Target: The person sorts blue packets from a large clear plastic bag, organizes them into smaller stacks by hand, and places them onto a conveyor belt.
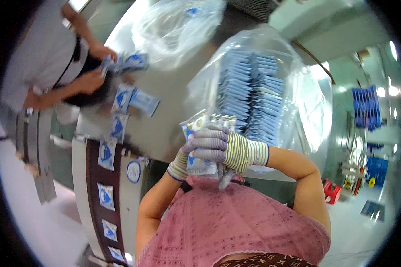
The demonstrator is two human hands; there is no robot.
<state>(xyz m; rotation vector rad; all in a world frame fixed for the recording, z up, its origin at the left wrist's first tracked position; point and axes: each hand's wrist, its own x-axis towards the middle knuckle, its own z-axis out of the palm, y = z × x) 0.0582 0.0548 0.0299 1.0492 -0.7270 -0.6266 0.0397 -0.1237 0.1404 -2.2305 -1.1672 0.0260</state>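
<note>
Both my hands wear striped knit gloves with grey-purple fingers. Close to my chest, at the table's near edge, they clasp a stack of blue-and-white packets [202, 166]. My left hand [180, 163] grips the stack's left side, its fingers partly hidden. Across the front and top lie the curled fingers of my right hand [227, 147]. Just beyond them, a large clear plastic bag [294, 73] is spread open on the metal table [173, 95]. Two rows of upright blue packets [234, 84] stand inside it.
Single packets [106, 196] lie along a dark conveyor belt [96, 213] at left. More loose packets [122, 98] rest where it meets the table. Another person's hands [91, 80] hold packets at the far left. A crumpled clear bag [173, 31] lies at the back.
</note>
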